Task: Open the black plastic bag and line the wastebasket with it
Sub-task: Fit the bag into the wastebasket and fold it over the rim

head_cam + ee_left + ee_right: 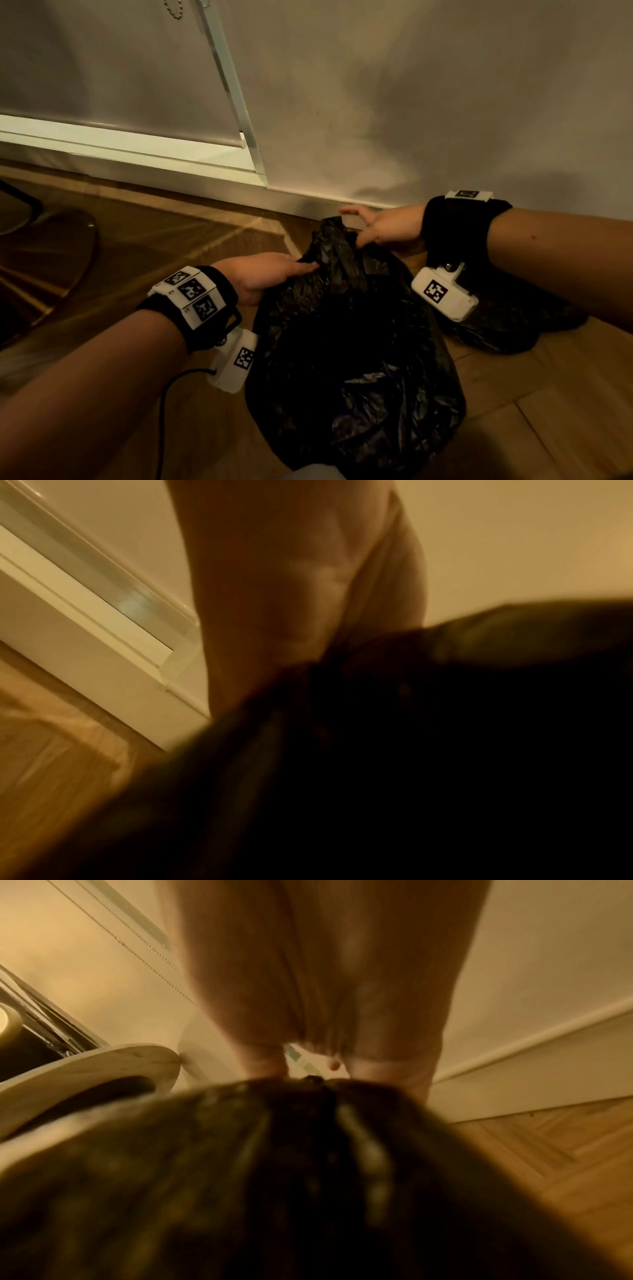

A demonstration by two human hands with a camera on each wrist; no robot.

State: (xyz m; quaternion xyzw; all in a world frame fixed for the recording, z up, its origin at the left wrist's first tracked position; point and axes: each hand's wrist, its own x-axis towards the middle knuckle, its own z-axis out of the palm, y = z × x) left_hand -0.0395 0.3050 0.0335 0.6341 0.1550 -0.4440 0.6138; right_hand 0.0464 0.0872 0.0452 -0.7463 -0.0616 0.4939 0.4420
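Observation:
The crumpled black plastic bag stands bunched on the wooden floor in the middle of the head view. My left hand grips its upper left side, with the index finger laid along the plastic. My right hand pinches the bag's gathered top edge, its other fingers spread upward. In the left wrist view, the palm meets blurred black plastic. In the right wrist view, the fingers close on the bag's folds. I cannot make out the wastebasket; the bag may cover it.
A wall with a white skirting board runs close behind the bag. More black plastic lies on the floor under my right wrist. A shiny round base sits at the left, and a pale rounded object shows in the right wrist view.

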